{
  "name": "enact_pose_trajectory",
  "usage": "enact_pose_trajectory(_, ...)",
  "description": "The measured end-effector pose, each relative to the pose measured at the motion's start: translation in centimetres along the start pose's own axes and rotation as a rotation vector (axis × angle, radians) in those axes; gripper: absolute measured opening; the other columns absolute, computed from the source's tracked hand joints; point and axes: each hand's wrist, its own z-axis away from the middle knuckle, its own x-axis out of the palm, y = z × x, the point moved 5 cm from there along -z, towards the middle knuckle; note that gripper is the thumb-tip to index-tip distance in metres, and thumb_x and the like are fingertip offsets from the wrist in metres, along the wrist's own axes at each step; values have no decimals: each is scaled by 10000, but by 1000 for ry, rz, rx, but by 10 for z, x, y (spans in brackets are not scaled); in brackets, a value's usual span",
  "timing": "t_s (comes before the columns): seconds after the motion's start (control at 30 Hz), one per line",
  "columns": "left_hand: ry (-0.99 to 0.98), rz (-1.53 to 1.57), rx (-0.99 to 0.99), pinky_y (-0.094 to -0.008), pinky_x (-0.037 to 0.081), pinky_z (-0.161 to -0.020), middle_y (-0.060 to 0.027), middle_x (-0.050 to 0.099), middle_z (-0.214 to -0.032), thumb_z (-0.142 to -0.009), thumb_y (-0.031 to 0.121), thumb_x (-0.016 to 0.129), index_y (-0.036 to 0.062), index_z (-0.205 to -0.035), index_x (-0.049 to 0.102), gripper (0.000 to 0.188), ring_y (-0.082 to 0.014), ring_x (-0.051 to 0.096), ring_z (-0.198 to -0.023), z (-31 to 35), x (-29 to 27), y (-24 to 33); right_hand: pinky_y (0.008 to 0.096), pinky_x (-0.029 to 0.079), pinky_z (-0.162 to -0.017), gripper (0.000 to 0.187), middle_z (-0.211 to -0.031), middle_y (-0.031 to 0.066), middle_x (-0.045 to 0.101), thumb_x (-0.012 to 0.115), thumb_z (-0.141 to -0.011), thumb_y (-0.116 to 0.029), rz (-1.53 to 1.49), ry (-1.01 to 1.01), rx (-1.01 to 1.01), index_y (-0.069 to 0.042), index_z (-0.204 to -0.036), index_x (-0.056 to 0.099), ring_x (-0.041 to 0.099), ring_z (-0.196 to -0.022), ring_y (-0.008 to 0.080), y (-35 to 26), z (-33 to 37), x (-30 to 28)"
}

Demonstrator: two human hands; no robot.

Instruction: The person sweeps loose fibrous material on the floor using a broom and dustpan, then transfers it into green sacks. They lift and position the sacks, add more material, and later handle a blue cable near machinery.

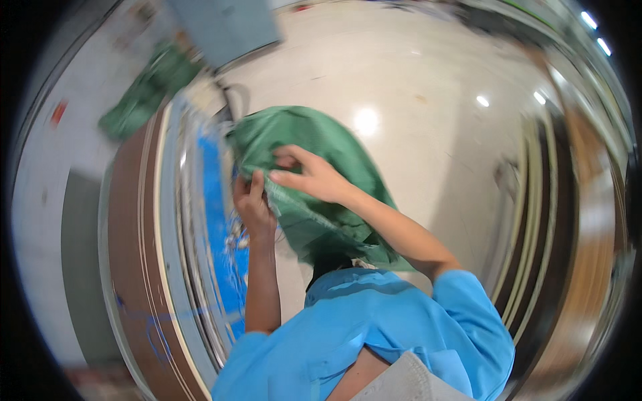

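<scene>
A large green woven sack (301, 127), creased and bulging, hangs in front of my body, its lower part reaching down toward my waist. At its left edge, my left hand (254, 204) is closed on the fabric, thumb and forefinger upward. Over the front of the sack lies my right hand (311, 175), with fingers partly curled and thumb apart from them; green cloth shows in the gap. The fingertips of both hands are close together and slightly blurred. What the sack contains, if anything, is hidden.
On my left stands a bench or stack with a brown panel (130, 220) and a blue surface (217, 200). Another green sack (157, 87) lies beyond it, near a grey-blue cabinet (231, 27). Brown boards with pale edges (535, 220) stand on the right. Pale glossy floor (414, 87) stretches ahead.
</scene>
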Motion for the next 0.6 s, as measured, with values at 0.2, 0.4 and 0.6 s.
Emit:
enact_pose_trajectory(0.2, 195, -84, 31, -228, 471, -680, 16, 632, -827, -908, 189, 726, 77, -899, 596, 171, -62, 569, -737, -171, -63, -48, 379, 480, -823, 401, -975, 151, 637, 667, -921, -276, -86, -307, -50, 43, -1150, 584, 610, -885, 258, 92, -141, 60)
enact_pose_trajectory(0.4, 72, 102, -289, -270, 535, -768, -42, 676, -960, -896, 460, 690, 26, -1071, 621, 473, -118, 655, -870, -354, -29, -94, 355, 464, -741, 340, -882, 73, 627, 545, -1003, -319, -189, -658, 205, 1, -1065, 641, 550, -808, 166, 179, -311, -10)
enact_pose_trajectory(0.6, -390, -311, -401, -299, 524, -813, -91, 686, -1064, -846, 362, 755, -5, -1199, 588, 536, -164, 664, -932, -563, -14, -119, 342, 517, -855, 314, -1046, 109, 679, 561, -981, -260, -255, -2, 371, 31, -1049, 657, 630, -975, 203, 282, -508, -170)
